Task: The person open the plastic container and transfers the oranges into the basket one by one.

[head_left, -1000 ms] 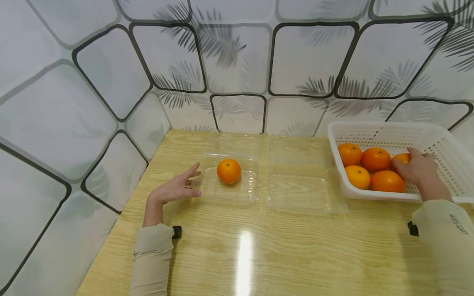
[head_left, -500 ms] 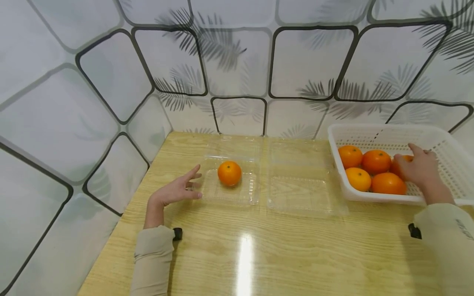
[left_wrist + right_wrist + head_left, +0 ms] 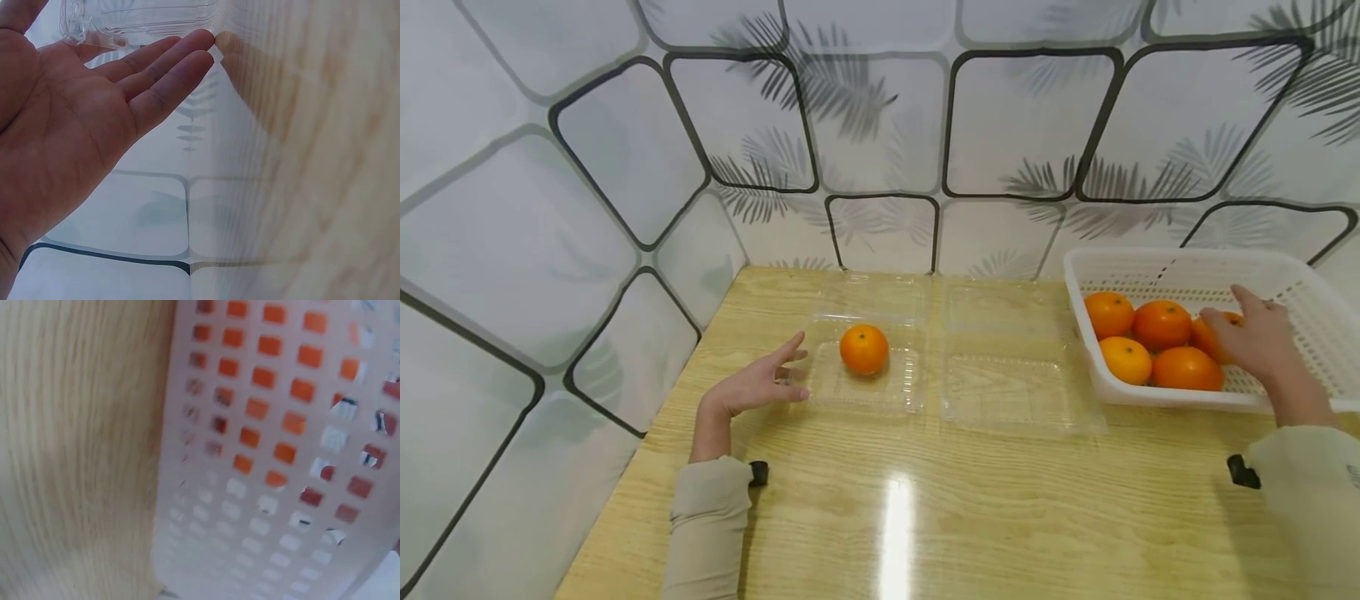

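One orange (image 3: 864, 349) sits in the left clear plastic clamshell box (image 3: 827, 392), which lies with its lid folded back. My left hand (image 3: 752, 385) is at that box's left edge, fingers extended; in the left wrist view its palm shows with nothing in it, the box just beyond the fingers. Inside the white basket (image 3: 1157, 398), my right hand (image 3: 1262, 337) holds the rightmost orange (image 3: 1208, 343), thumb over it and fingers on its far side, partly hidden. In the right wrist view the basket wall (image 3: 250, 506) covers most of the hand and fruit.
A second clear clamshell box (image 3: 1007, 392), lid back, lies between the first box and the basket. Several other oranges (image 3: 1161, 325) fill the basket's left part. A patterned wall (image 3: 880, 125) borders the wooden table (image 3: 1000, 508) at the back and left.
My right hand has shifted slightly right inside the basket, and more of the rightmost orange shows now. The left hand has stayed in place by the left box.
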{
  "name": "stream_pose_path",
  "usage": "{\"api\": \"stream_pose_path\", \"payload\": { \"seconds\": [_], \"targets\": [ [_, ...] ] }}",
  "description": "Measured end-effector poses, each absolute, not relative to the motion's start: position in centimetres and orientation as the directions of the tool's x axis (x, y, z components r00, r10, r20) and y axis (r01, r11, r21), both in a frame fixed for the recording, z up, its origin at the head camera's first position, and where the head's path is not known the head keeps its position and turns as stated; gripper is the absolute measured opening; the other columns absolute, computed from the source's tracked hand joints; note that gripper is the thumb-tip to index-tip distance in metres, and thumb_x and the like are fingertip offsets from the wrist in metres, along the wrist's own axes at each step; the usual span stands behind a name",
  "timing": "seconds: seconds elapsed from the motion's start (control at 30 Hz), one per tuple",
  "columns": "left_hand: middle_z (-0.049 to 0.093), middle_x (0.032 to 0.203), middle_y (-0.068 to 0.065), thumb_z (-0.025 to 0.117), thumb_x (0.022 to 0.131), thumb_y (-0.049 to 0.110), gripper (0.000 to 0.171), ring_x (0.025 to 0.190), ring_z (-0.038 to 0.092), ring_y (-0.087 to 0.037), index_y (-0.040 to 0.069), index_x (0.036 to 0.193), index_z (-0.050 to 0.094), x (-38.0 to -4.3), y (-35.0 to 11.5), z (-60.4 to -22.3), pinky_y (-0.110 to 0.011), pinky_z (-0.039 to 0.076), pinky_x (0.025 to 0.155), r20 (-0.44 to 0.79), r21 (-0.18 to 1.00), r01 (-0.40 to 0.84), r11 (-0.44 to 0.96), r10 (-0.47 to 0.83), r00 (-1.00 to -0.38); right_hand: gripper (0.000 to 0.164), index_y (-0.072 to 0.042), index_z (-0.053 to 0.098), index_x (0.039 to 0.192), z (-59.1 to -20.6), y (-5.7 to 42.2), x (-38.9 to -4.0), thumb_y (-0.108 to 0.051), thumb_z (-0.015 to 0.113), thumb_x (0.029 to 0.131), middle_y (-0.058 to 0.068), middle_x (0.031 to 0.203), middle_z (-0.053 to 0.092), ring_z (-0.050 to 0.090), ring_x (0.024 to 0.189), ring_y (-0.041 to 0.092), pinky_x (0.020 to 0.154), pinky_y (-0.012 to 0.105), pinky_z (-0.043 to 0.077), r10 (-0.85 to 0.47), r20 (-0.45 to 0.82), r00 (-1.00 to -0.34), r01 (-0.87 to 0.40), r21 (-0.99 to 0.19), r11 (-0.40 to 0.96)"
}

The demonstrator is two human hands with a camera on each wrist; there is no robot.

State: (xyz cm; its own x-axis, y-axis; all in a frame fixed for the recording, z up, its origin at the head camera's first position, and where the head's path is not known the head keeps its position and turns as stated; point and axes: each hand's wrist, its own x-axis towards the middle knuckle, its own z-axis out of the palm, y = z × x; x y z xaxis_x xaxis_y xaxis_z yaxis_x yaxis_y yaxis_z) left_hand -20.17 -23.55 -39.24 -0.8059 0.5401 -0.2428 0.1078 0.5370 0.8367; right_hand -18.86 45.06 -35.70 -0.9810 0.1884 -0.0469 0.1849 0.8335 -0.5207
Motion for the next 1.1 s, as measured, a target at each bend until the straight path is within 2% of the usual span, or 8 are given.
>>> {"api": "stream_pose_path", "payload": {
  "seconds": [0.23, 0.63, 0.87, 1.1],
  "targets": [
    [0.019, 0.162, -0.023, 0.069, 0.094, 0.02, 0.097, 0.14, 0.036, -0.045, 0.017, 0.161, -0.002, -20.0, -23.8, -39.5, -0.054, 0.045, 0.102, -0.242, 0.844, 0.101, 0.527, 0.542, -0.805, 0.076, 0.003, -0.003, 0.156, -35.0, 42.8, -18.3, -0.042, 0.032, 0.106, 0.048, 0.15, -0.005, 0.002, 0.136, 0.067, 0.102, 0.079, 0.013, 0.131, -0.022, -0.991, 0.123, -0.537, 0.835],
    [0.019, 0.162, -0.022, 0.068, 0.095, 0.018, 0.097, 0.14, 0.036, -0.043, 0.016, 0.161, -0.003, -20.1, -23.5, -39.0, -0.054, 0.043, 0.104, -0.247, 0.845, 0.097, 0.526, 0.544, -0.802, 0.073, -0.001, -0.001, 0.158, -34.2, 38.1, -16.4, -0.039, 0.035, 0.107, 0.044, 0.153, -0.005, -0.004, 0.139, 0.063, 0.104, 0.079, 0.007, 0.058, 0.052, -0.997, 0.016, -0.59, 0.807],
    [0.019, 0.162, -0.022, 0.069, 0.094, 0.018, 0.098, 0.14, 0.038, -0.041, 0.018, 0.161, -0.003, -20.1, -23.4, -39.3, -0.054, 0.042, 0.106, -0.259, 0.849, 0.084, 0.522, 0.548, -0.796, 0.074, -0.004, 0.001, 0.159, -34.2, 35.1, -15.0, -0.04, 0.039, 0.106, 0.04, 0.156, -0.006, -0.004, 0.141, 0.061, 0.104, 0.079, 0.007, 0.054, 0.081, -0.995, -0.005, -0.594, 0.805],
    [0.02, 0.162, -0.02, 0.068, 0.094, 0.018, 0.097, 0.14, 0.039, -0.04, 0.019, 0.161, -0.003, -20.0, -23.5, -38.9, -0.054, 0.042, 0.105, -0.246, 0.844, 0.095, 0.527, 0.54, -0.805, 0.07, 0.003, 0.01, 0.157, -33.6, 32.2, -14.4, -0.031, 0.044, 0.106, 0.042, 0.154, 0.004, 0.001, 0.141, 0.061, 0.108, 0.075, 0.007, 0.037, 0.165, -0.986, -0.071, -0.606, 0.792]
  ]
}}
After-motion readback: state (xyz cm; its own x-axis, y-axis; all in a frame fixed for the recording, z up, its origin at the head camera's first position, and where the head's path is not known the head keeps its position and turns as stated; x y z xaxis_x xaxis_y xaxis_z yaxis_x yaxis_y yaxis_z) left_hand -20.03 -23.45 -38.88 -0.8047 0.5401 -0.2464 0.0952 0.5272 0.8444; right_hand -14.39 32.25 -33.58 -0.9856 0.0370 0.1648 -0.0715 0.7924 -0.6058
